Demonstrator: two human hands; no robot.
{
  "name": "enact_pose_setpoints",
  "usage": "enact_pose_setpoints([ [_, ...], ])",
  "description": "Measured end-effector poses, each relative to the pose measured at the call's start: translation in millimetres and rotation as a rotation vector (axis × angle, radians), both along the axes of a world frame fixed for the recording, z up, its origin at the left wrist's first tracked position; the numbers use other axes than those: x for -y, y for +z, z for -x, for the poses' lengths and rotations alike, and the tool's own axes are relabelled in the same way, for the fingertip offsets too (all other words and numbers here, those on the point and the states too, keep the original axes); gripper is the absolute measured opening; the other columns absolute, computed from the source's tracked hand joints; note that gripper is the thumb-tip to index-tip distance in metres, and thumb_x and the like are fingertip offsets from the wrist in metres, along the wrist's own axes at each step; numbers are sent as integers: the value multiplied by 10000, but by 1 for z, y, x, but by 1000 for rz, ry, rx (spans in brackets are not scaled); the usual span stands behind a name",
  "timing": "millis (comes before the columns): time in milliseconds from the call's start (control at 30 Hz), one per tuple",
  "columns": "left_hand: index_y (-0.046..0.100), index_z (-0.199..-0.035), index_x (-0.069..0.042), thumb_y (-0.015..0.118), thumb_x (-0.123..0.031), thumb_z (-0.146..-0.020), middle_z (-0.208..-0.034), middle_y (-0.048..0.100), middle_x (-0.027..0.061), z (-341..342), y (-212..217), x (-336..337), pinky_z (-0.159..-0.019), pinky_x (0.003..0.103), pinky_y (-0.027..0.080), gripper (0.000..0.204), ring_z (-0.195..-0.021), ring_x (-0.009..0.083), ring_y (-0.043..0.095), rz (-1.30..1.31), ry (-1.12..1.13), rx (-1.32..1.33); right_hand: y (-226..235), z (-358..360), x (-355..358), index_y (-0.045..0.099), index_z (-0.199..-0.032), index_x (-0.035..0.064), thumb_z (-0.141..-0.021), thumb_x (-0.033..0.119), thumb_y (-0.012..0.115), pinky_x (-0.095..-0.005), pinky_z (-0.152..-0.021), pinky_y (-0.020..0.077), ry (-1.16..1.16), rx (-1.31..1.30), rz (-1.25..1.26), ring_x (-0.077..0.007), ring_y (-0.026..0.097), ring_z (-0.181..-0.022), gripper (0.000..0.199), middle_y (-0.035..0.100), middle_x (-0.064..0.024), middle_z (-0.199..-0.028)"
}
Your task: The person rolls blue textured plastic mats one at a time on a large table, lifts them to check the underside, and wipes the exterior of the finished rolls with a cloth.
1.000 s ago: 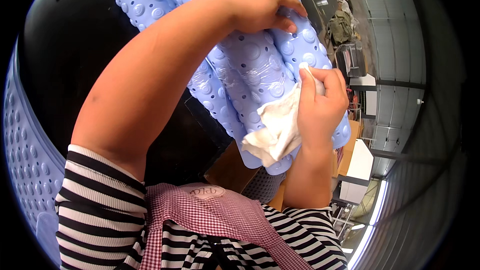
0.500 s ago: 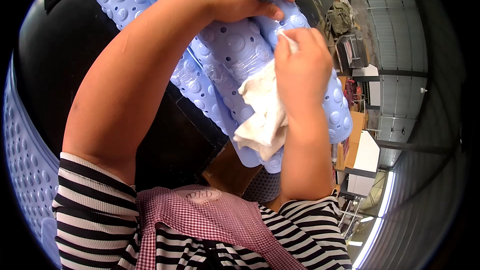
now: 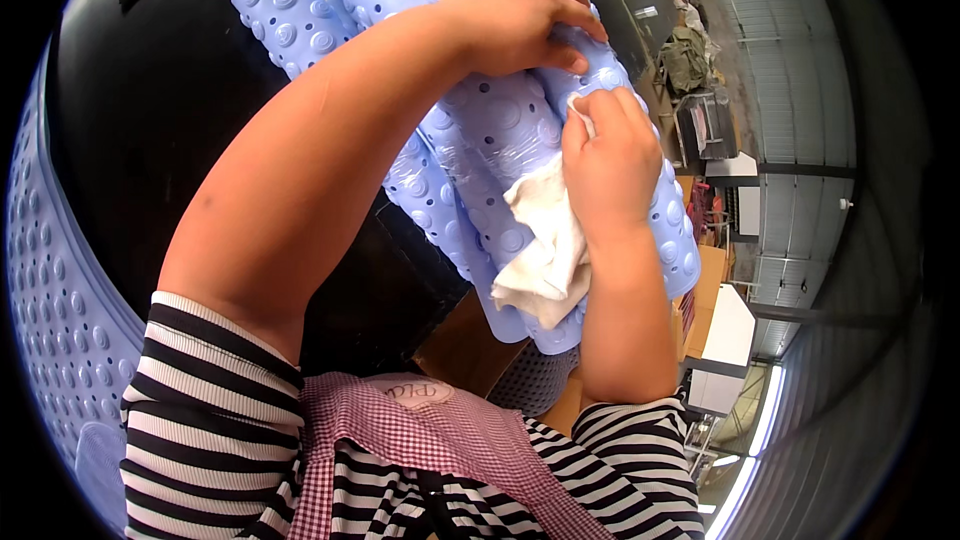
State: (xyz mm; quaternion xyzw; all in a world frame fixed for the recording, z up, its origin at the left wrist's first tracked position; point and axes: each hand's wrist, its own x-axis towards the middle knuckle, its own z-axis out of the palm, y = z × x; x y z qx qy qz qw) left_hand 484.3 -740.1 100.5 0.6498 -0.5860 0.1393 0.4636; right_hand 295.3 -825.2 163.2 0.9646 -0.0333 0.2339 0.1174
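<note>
Several light blue rubber mats with round bumps and small holes are rolled up side by side, one rolled mat (image 3: 505, 112) lying between my hands. Shiny clear film crosses the rolls in patches. My left hand (image 3: 520, 15) rests on top of a roll near its far part, fingers spread and bent over the curve, holding nothing else. Pinched in my right hand (image 3: 615, 155) is a white cloth (image 3: 545, 250), which hangs down over the near ends of the rolls. A small tip of it shows between thumb and forefinger, touching or close to the film.
Under the rolls is a black table (image 3: 345, 305). At the far left stands another bumpy blue mat (image 3: 75, 310). A cardboard box (image 3: 470, 335) and a grey perforated item (image 3: 540, 380) sit below the table edge. White boxes (image 3: 728, 325) and shelving are off to the right.
The rolls and both hands appear slightly lower and further right in the view. My right hand keeps its pinch on the cloth, and my left hand stays on the roll.
</note>
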Motion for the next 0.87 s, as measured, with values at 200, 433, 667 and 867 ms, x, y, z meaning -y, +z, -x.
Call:
enact_pose_setpoints([
  [200, 753, -1232, -335, 751, -526, -839, -1338, 687, -13, -4, -10, -2, -1205, 477, 247, 437, -1395, 249, 489, 83, 153, 91, 6, 8, -1, 602, -828, 70, -857, 87, 689, -483, -737, 518, -22, -159, 54, -367, 624, -872, 94, 606, -110, -886],
  [433, 713, -1290, -298, 717, -500, -901, -1443, 613, 13, -1, -4, -9, -1237, 503, 208, 438, -1452, 299, 430, -23, 91, 55, 45, 80, -44, 679, -957, 3, -870, 7, 702, -409, -690, 504, 47, -112, -461, -326, 628, -777, 90, 633, -148, -885],
  [667, 693, -1334, -290, 708, -475, -918, -1496, 578, 19, 4, -3, -13, -1256, 508, 183, 455, -1499, 344, 371, -69, 106, 106, 0, 132, -78, 654, -982, -10, -930, -24, 701, -235, -684, 454, 207, -72, -1306, -98, 581, -771, 71, 636, -58, -873],
  [867, 602, -1441, -351, 734, -358, -928, -1620, 441, 62, 18, 27, -45, -1236, 558, 234, 529, -1506, 361, 360, -123, 152, 218, -52, 116, -92, 643, -1295, 49, -859, 7, 764, -318, -1006, 501, 165, -410, -1291, -200, 689, -1095, 454, 728, -93, -1212],
])
